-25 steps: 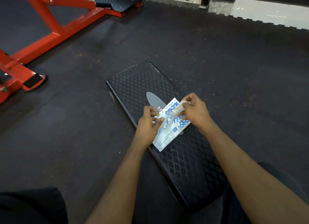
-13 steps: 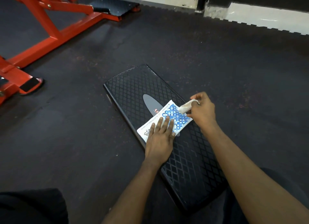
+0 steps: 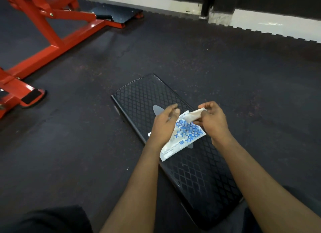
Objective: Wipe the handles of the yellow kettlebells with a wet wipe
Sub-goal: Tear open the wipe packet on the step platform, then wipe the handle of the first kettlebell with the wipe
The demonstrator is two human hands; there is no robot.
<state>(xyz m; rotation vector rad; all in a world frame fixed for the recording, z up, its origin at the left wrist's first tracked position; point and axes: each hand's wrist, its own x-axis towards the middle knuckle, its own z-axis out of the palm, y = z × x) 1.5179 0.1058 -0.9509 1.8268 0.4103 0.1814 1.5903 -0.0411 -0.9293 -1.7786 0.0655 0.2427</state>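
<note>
right hand point(image 3: 214, 121) pinches wet wipe point(image 3: 193, 115) | left hand point(image 3: 163, 127), fingers loose, touches pack point(image 3: 189, 134)

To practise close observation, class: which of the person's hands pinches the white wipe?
The right hand: its fingers pinch the wet wipe, while the left hand lies on the blue-patterned packet.

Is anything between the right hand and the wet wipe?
Nothing visible: the right hand pinches the wet wipe, whose other end sits in the packet under the left hand.
</note>
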